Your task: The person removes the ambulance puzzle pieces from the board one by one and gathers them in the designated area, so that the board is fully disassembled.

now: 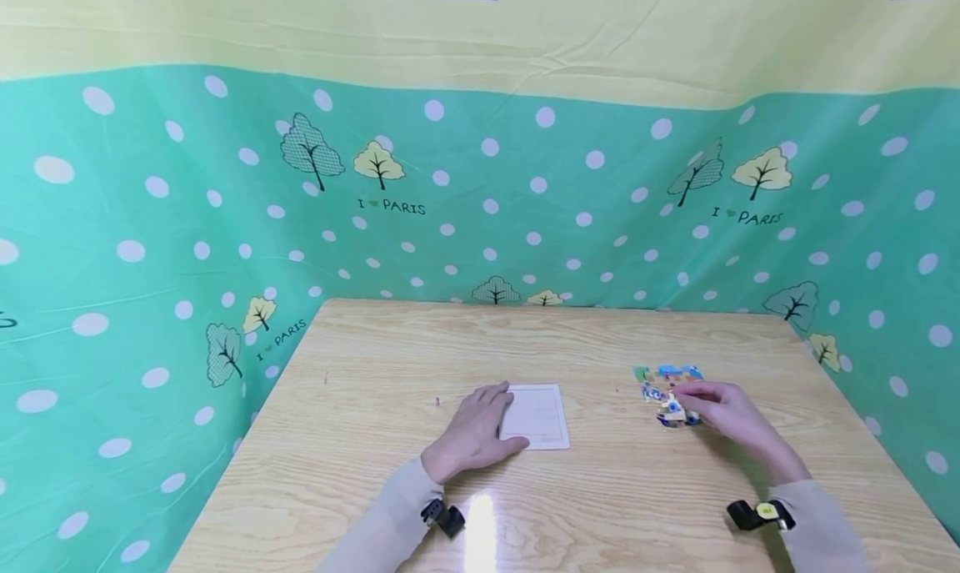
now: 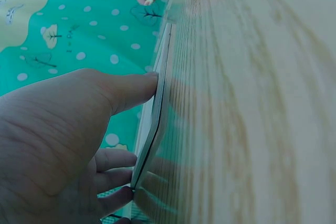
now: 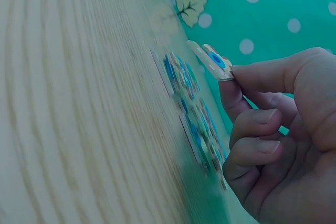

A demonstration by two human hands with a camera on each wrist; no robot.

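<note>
My left hand (image 1: pixel 480 429) spans the left side of a flat white puzzle tray (image 1: pixel 537 416) lying on the table. In the left wrist view, the thumb (image 2: pixel 137 88) touches one edge of the tray (image 2: pixel 152 124) and the fingers meet another edge near its corner. Further right, my right hand (image 1: pixel 726 409) pinches a jigsaw piece (image 3: pixel 216 61) between thumb and index finger, the piece tilted and raised off the table. Below and beside it lie several colourful jigsaw pieces (image 1: pixel 678 371), close together; the right hand partly hides them in the head view.
The wooden table (image 1: pixel 420 348) carries the tray and pieces. A green dotted cloth (image 1: pixel 525 206) hangs behind it and at both sides. A tiny dark speck (image 1: pixel 438 402) lies left of the left hand. Black straps with small devices (image 1: pixel 761 513) circle both wrists.
</note>
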